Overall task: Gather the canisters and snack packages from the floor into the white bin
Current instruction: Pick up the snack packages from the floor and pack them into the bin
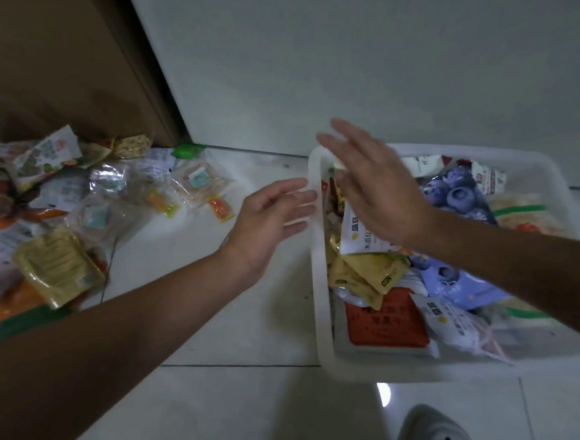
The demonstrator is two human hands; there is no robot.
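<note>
Far left I see the pile [75, 207] of snack packs on the pale floor [241, 329], spread against the foot of a brown door [58, 64]. In it I can pick out a yellow pouch [57, 268] at the near edge, an orange pack [17, 218] beside the left border, clear-wrapped biscuits [196, 181] on its right side and a green pack [187, 150] by the door corner. I cannot make out any canister there; much of the pile is blurred.

My left hand [268, 224] hangs over bare floor between the pile and the bin, palm turned toward the bin, fingers spread and empty, their tips at or just in front of the bin's left rim; I cannot tell whether they touch it.

The bin [320, 279] sits on the floor near the white wall [373, 59], already heaped with packs: a red pack [385, 326] at its near left, yellow sachets [364, 276] above that, a white pack [358, 232] with printed characters, and a blueberry bag [458, 194] farther right.

My right hand [378, 182] is over the far left part of the bin, fingers loosely apart, holding nothing, blurred. It is above the white pack; contact is unclear.

At the bottom right a grey shoe [430, 430] rests on the floor
</note>
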